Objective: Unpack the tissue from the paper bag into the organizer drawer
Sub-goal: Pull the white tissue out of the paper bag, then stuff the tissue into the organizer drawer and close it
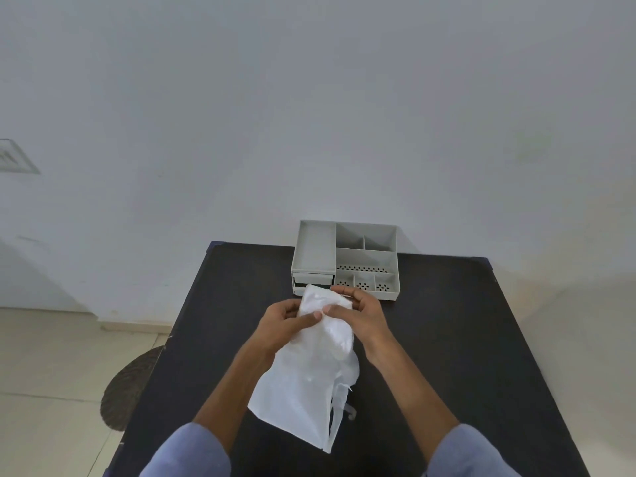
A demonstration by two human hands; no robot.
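Note:
A white bag [299, 397] lies on the dark table [447, 339], its mouth pointing toward the far edge. A white tissue pack [321, 301] sticks partly out of that mouth. My left hand [285, 321] grips the bag's upper edge beside the pack. My right hand [361, 311] is closed on the tissue pack from the right. The grey organizer [346, 258] stands just beyond my hands at the table's far edge; its small drawer [311, 282] at the lower left looks slightly pulled out, partly hidden by the pack.
The organizer's top has several open compartments, some with perforated floors. A round dark stool [130, 387] stands on the tiled floor left of the table. A pale wall rises behind the table.

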